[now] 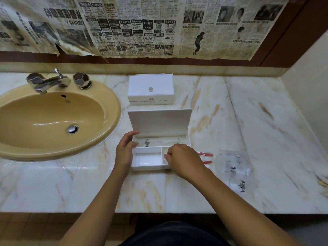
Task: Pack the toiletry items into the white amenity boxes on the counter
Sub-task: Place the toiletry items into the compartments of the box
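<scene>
**Open amenity box between two hands on a marble counter**

Head view: a white, rigid amenity box [147,158] sits on the glossy, veined marble counter [230,112], its flat lid [159,122] standing upright at the back. Inside are a long rear compartment holding a clear sachet with a dark crest [147,142] and two square front compartments. The left hand [125,150] rests against the box's left wall, fingers loosely curved and holding nothing. The right hand [182,160] covers the front right compartment with fingers curled; whether it pinches anything cannot be told. Just right of it lie red-tipped items in clear wrap [206,158] and crinkled transparent packets [234,167]. A second, closed white box [150,89] with a small round knob stands behind. A tan oval basin [110,110] with chrome taps [51,82] lies left.
</scene>
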A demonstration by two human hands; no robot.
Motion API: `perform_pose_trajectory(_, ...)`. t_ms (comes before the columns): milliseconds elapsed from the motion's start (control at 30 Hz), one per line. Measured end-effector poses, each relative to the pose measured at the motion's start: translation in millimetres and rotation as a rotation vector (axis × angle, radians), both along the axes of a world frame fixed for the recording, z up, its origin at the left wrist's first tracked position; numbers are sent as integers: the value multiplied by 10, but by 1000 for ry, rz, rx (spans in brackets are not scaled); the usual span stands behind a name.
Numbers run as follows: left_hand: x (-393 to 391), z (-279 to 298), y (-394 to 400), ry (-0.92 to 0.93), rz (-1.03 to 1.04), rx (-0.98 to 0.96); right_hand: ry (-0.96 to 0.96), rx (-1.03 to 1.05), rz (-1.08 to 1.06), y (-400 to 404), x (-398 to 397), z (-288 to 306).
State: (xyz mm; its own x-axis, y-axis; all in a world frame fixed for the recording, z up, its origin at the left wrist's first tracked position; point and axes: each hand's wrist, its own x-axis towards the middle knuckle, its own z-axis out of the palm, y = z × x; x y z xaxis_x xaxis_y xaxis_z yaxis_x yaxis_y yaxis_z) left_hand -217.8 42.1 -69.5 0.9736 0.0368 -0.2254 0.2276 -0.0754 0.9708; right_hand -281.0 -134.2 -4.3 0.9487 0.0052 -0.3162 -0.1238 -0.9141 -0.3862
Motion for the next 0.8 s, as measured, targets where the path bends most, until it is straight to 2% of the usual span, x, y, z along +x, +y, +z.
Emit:
perform_pose_trajectory(167,5,-29,10,10,0,-4,67,27,1,-18,-44,-33)
perform_pose_trajectory(367,6,-22,8,12,4,9,-57,46,-9,-120,9,57)
perform_pose_trajectory(600,3,-23,17,5,-9,13,-263,121,-224,-452,124,190)
perform_pose_trajectory(700,9,-35,22,5,-8,16,-273,114,-287,-597,155,119)
perform_pose_trajectory(800,11,-31,12,2,-5,23,-204,82,-334,-713,154,-16)
